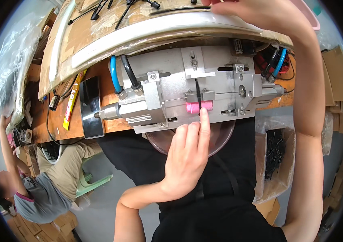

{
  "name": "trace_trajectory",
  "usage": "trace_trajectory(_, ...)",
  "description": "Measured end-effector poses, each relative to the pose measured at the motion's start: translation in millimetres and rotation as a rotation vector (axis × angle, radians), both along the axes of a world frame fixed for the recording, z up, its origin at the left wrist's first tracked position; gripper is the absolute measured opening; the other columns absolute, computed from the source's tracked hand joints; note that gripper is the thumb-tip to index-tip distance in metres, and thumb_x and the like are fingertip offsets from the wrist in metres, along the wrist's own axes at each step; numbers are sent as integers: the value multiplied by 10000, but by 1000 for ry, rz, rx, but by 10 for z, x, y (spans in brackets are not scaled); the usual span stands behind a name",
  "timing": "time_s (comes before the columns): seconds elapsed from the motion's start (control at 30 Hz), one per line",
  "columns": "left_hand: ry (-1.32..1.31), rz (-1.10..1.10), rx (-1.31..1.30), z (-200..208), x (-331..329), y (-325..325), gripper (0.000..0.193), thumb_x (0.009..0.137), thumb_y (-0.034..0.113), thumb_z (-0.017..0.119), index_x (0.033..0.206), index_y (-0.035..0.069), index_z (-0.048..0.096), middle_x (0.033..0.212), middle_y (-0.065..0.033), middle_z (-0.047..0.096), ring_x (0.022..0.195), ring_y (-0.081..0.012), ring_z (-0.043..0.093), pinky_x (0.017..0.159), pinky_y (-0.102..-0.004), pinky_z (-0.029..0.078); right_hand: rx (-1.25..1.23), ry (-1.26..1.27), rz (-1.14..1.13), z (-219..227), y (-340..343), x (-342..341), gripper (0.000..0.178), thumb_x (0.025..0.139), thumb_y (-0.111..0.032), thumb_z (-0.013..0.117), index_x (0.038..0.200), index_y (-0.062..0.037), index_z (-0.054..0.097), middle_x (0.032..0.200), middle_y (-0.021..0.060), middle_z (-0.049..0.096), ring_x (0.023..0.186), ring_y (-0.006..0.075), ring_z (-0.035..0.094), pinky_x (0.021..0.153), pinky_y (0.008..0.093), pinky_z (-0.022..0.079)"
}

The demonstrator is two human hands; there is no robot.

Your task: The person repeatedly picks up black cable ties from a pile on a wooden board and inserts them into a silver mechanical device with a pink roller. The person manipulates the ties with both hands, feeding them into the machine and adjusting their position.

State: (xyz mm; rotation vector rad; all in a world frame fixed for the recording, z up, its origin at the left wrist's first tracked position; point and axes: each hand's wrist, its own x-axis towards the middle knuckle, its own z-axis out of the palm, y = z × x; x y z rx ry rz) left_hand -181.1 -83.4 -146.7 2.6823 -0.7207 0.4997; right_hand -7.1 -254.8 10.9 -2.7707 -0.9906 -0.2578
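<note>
My left hand (185, 157) reaches up to a metal fixture with its index finger stretched out and its other fingers loosely bent; its thumb is hidden. The fingertip rests at a pink block (193, 107), right beside the lower part of a thin black brush-like stick (198, 90). This stick lies across the block and a small metal holder (208, 95). At the top edge, partly out of view, my right hand (248, 12) has its fingers closed at the right end of another long black stick (179, 9) above the cardboard.
Air cylinders with blue and black hoses flank the metal plate (175, 60). Black capped sticks (130, 8) lie on the cardboard (102, 24). A phone (92, 107) and yellow packet (72, 101) are left. A bowl (220, 139) sits below; a lined box (274, 157) holds black pieces. Another person (46, 193) sits left.
</note>
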Motion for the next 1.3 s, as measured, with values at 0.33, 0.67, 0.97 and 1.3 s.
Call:
trace_trajectory(0.33,66,-37,33,139,136,49,644,750,-17,599,1378,-72,468,928,-94,494,853,-221,522,776,-309,487,933,251,-28,-672,-420,-1134,288,706,10,767,983,4,687,910,99,688,806,182,631,718,278,504)
trace_trajectory(0.67,99,81,-197,1144,1903,462,187,916,130,615,893,-49,664,792,-204,655,775,-341,649,722,-400,503,662,-50,-51,-1782,287,-1718,596,730,101,714,1302,96,547,735,103,600,611,209,595,560,324,481)
trace_trajectory(0.97,142,136,-165,1311,1444,365,179,812,112,762,878,-28,673,777,-108,633,722,-166,608,693,-291,498,433,-8,-40,-1616,252,-1599,554,790,-58,729,1309,46,566,706,50,566,595,166,578,536,296,468)
trace_trajectory(1.3,68,80,-227,1213,1420,472,174,805,103,759,906,-21,690,865,-104,630,753,-176,613,718,-300,502,-203,-216,-191,-235,210,198,142,860,-114,600,948,-37,682,805,166,692,801,319,683,687,404,518)
